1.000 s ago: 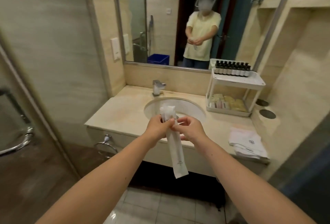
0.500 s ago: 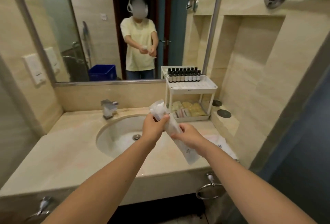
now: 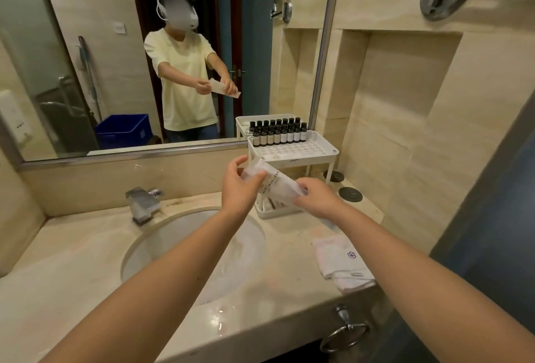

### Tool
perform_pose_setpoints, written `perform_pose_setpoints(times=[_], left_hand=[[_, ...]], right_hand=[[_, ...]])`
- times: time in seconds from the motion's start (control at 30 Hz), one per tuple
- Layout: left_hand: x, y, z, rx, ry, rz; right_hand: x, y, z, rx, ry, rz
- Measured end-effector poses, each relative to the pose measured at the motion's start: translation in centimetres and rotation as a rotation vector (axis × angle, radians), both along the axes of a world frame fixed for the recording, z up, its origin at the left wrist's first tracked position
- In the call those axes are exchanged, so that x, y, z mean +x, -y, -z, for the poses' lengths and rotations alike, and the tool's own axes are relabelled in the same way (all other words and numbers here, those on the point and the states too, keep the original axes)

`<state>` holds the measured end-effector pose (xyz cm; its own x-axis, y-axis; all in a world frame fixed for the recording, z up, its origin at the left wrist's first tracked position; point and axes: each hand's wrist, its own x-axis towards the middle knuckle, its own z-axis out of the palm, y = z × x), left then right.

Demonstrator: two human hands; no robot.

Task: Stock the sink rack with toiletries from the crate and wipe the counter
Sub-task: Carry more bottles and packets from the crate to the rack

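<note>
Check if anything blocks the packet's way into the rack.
Nothing visible does. The left hand and right hand hold the packet just before the rack; bottles fill only the back of its top shelf.

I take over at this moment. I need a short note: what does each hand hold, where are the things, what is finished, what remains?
Left hand: grips the upper end of the packet.
Right hand: pinches its lower end.
The packet is in the air in front of the rack, not yet set down.
Done: a row of bottles stands at the back of the top tier; the lower tier holds small items.
Left: put the packet on the rack, check the crate (seen in the mirror), wipe the counter. A folded towel lies at its right end.
</note>
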<state>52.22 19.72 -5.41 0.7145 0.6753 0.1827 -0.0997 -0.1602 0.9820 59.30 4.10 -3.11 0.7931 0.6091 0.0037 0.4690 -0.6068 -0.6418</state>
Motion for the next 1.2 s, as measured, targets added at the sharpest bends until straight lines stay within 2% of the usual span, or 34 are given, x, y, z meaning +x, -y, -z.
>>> perform_pose_setpoints(times=[0.23, 0.5, 0.73, 0.93, 1.0, 1.1, 1.2], left_hand=[[5.8, -2.2, -0.3, 0.128, -0.029, -0.008], [16.4, -5.2, -0.1, 0.12, -0.068, -0.096], [24.5, -7.2, 0.8, 0.149, -0.128, -0.162], [28.8, -9.1, 3.9, 0.194, -0.318, -0.213], [29.5, -9.5, 5.0, 0.261, -0.395, -0.213], [30.2, -9.5, 6.2, 0.515, -0.505, -0.269], [30.7, -9.3, 6.8, 0.751, -0.537, -0.261]], right_hand=[[7.5, -2.7, -0.8, -0.101, 0.078, -0.014], [19.5, -6.6, -2.1, -0.257, 0.255, -0.05], [29.0, -10.1, -1.0, -0.274, 0.231, -0.131], [34.0, -13.1, 2.3, -0.324, 0.203, -0.189], [34.7, -13.9, 3.5, -0.344, 0.181, -0.216], [35.9, -14.7, 4.9, -0.365, 0.14, -0.252], [36.7, -15.1, 6.0, -0.379, 0.139, -0.304]])
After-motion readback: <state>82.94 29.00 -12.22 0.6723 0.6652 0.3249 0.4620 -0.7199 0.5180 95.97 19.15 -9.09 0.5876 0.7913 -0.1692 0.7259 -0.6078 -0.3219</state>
